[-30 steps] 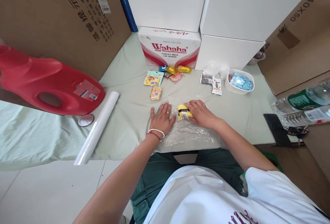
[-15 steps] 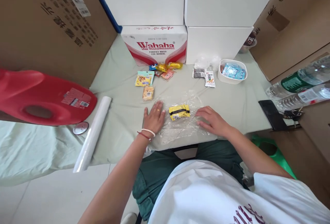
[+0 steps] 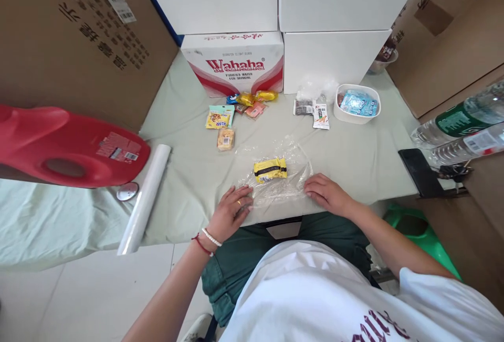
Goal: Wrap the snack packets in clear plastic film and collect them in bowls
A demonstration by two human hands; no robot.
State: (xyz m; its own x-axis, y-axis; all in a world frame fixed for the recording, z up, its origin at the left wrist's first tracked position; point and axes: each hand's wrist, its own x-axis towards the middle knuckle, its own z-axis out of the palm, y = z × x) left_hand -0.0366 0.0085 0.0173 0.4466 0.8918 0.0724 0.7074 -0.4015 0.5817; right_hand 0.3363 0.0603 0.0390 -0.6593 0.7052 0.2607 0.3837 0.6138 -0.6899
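A sheet of clear plastic film (image 3: 271, 192) lies crinkled on the table, and on it rests a yellow snack packet (image 3: 270, 170) with a black stripe. At the film's near left edge is my left hand (image 3: 233, 206), fingers and thumb closed on the plastic. My right hand (image 3: 327, 193) has its fingers bent together at the right edge of the film, closed on it; the fingertips' undersides are hidden. Neither hand touches the yellow packet. Beyond the film sits a small square packaged snack (image 3: 226, 139).
Several snack packets (image 3: 219, 117) lie before the Wahaha box (image 3: 236, 66). A white tub (image 3: 357, 116) with blue packets stands back right. A film roll (image 3: 145, 200) and a red jug (image 3: 79, 145) are left; plastic bottles (image 3: 464, 119) and a black phone (image 3: 419, 171) right.
My left hand has slid from lying flat beside the packet toward the table's near edge and closed on the film. My right hand has drawn slightly nearer, its fingers closing at the film's edge.
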